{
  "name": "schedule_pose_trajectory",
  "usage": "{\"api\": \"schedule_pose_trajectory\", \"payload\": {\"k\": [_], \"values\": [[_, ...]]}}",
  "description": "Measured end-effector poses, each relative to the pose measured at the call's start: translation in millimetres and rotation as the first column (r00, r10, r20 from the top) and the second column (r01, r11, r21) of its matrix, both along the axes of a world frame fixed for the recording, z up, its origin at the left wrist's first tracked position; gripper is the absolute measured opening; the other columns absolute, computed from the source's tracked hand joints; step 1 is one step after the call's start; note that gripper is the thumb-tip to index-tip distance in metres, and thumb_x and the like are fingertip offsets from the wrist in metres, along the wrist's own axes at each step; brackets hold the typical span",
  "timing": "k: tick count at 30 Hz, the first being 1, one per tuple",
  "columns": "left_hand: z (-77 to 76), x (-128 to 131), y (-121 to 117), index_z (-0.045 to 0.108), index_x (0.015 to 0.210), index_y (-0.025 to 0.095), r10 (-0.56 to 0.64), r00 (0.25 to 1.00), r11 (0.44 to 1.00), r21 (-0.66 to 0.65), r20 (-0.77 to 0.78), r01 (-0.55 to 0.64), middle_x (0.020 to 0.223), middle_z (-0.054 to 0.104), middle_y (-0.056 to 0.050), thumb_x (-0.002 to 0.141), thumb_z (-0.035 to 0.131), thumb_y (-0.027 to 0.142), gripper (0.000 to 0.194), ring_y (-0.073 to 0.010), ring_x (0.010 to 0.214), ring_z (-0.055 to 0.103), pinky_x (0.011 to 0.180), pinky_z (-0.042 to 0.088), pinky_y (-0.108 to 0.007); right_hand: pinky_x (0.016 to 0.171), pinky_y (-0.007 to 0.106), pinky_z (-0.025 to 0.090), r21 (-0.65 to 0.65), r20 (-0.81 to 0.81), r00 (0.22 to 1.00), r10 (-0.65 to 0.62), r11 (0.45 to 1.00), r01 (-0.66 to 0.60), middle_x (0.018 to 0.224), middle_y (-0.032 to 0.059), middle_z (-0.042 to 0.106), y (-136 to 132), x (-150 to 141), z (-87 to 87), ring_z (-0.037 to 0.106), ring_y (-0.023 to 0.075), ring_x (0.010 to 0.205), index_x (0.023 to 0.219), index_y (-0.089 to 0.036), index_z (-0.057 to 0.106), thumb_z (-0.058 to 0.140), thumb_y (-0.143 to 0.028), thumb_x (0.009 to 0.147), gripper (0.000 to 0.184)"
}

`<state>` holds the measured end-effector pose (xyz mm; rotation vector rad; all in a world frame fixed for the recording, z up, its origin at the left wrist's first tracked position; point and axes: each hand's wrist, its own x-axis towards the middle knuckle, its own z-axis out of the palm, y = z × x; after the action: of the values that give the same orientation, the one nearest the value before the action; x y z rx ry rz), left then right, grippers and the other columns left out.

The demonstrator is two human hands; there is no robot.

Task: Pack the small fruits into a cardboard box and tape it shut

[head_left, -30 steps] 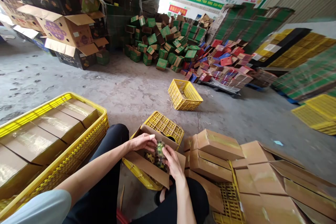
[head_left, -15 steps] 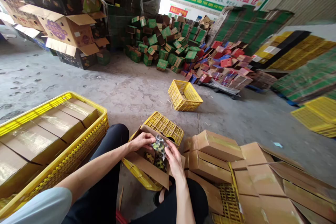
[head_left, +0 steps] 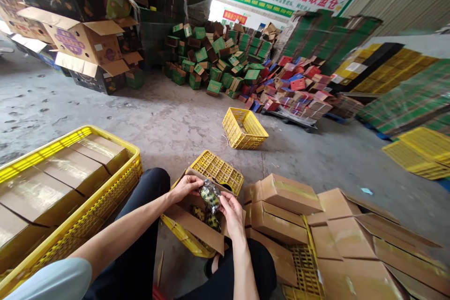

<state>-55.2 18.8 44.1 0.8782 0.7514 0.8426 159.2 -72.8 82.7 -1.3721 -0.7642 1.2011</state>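
Both hands meet over an open carton [head_left: 197, 225] in her lap. The left hand [head_left: 185, 186] and right hand [head_left: 230, 207] each pinch a clear packet [head_left: 210, 195] of dark-and-yellow bits, held just above the carton. Beside her stands a yellow crate [head_left: 105, 201] of sealed boxes. Beyond it, green boxes [head_left: 214, 63] lie heaped.

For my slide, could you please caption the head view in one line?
Both hands, left hand and right hand, hold a clear packet over an open cardboard box resting on a yellow crate.
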Motion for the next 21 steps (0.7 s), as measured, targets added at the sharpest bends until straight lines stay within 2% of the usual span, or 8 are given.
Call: {"api": "schedule_pose_trajectory", "payload": {"k": [3, 5, 9, 12, 15, 18, 21], "values": [[-0.8, 0, 0, 0.071, 0.087, 0.014, 0.003, 0.999, 1.000, -0.003, 0.035, -0.003, 0.084, 0.070, -0.003, 0.068, 0.092, 0.062, 0.056, -0.0145, 0.074, 0.066, 0.071, 0.057, -0.027, 0.072, 0.031, 0.059, 0.006, -0.084, 0.995, -0.047, 0.999, 0.048, 0.101, 0.0049, 0.077, -1, 1, 3.3, 0.070, 0.0215, 0.088, 0.107, -0.026, 0.080, 0.092, -0.059, 0.067, 0.053], [-1.3, 0, -1, 0.070, 0.086, 0.014, -0.004, 0.998, 1.000, -0.005, 0.060, 0.004, 0.085, 0.069, -0.003, 0.068, 0.092, 0.062, 0.055, -0.0141, 0.075, 0.066, 0.074, 0.058, -0.027, 0.071, 0.030, 0.059, -0.013, -0.103, 0.994, -0.033, 0.999, 0.032, 0.097, 0.0047, 0.077, -2, 1, 4.3, 0.070, 0.0209, 0.086, 0.105, -0.026, 0.081, 0.092, -0.059, 0.068, 0.051], [-2.5, 1, -2, 0.068, 0.084, 0.014, -0.034, 0.995, 0.999, -0.009, 0.094, 0.035, 0.085, 0.068, -0.002, 0.069, 0.093, 0.060, 0.054, -0.0139, 0.076, 0.066, 0.077, 0.059, -0.028, 0.066, 0.027, 0.056, -0.047, -0.054, 0.998, 0.015, 0.999, -0.017, 0.087, 0.0038, 0.075, -5, 0, 3.8, 0.065, 0.0176, 0.076, 0.091, -0.022, 0.081, 0.094, -0.056, 0.065, 0.045], [-1.5, 1, -3, 0.069, 0.084, 0.014, -0.067, 0.992, 0.998, -0.015, 0.104, 0.069, 0.089, 0.069, -0.004, 0.070, 0.093, 0.057, 0.051, -0.0159, 0.082, 0.068, 0.081, 0.059, -0.029, 0.067, 0.028, 0.056, -0.031, -0.003, 1.000, -0.003, 1.000, 0.003, 0.088, 0.0042, 0.076, -5, 2, 3.2, 0.066, 0.0187, 0.077, 0.091, -0.023, 0.082, 0.094, -0.056, 0.064, 0.045], [2.8, -1, -7, 0.074, 0.101, 0.016, -0.134, 0.986, 0.991, -0.012, 0.103, 0.135, 0.109, 0.072, -0.009, 0.075, 0.092, 0.052, 0.048, -0.0223, 0.101, 0.070, 0.088, 0.059, -0.033, 0.074, 0.031, 0.057, -0.004, 0.046, 0.999, -0.017, 1.000, 0.017, 0.093, 0.0052, 0.079, -4, 5, 2.9, 0.068, 0.0222, 0.084, 0.093, -0.023, 0.083, 0.093, -0.056, 0.065, 0.044], [6.5, -2, -11, 0.072, 0.125, 0.023, -0.242, 0.965, 0.970, 0.014, 0.097, 0.242, 0.137, 0.066, -0.012, 0.078, 0.092, 0.046, 0.057, -0.0289, 0.125, 0.064, 0.097, 0.056, -0.037, 0.079, 0.034, 0.057, 0.018, 0.084, 0.996, 0.005, 1.000, -0.007, 0.095, 0.0058, 0.080, -4, 7, 2.3, 0.069, 0.0242, 0.087, 0.092, -0.024, 0.084, 0.091, -0.058, 0.067, 0.043], [4.1, -2, -14, 0.072, 0.129, 0.021, -0.321, 0.943, 0.947, 0.033, 0.083, 0.319, 0.137, 0.068, -0.014, 0.079, 0.090, 0.048, 0.060, -0.0305, 0.126, 0.065, 0.099, 0.055, -0.038, 0.080, 0.035, 0.056, 0.031, 0.118, 0.993, 0.026, 0.999, -0.030, 0.094, 0.0057, 0.080, -4, 7, 0.9, 0.069, 0.0243, 0.086, 0.091, -0.023, 0.084, 0.090, -0.058, 0.068, 0.042]]}}
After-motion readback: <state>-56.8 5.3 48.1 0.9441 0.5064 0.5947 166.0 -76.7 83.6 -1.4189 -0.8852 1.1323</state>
